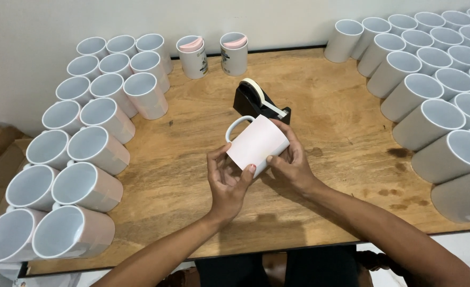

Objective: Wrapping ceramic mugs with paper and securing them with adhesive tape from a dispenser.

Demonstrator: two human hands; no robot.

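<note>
Centre of frame: both hands hold one white mug (257, 142) lying on its side just above the wooden table (330, 117), looped handle toward upper left, body wrapped in a smooth pale sheet w/ a faint pink tint. Left hand (228, 179) curls in from below, fingers closed on the mug's lower edge, thumb pressing the sheet. Right hand (292, 159) cups the mug's right end, fingers wrapped round & thumb on the sheet edge; so both hands closed on the mug, neither spread wide. Just behind it, upper centre, a black tape dispenser (260, 101), blocky w/ a round roll of pale tape on top, near but not touching the mug. Table is warm-brown grained wood, few dark stains at right. Left side of frame: cluster of glossy white cylindrical mugs (94, 143) in rows, tipped so their open mouths face the camera, several w/ same pale wrap on the sides. Right side & upper right: second mass of white mugs (431, 79), also tilted, packed close. Top centre by the wall: two upright printed mugs (213, 53), pinkish inside, standing side by side, well apart from the hands
</note>
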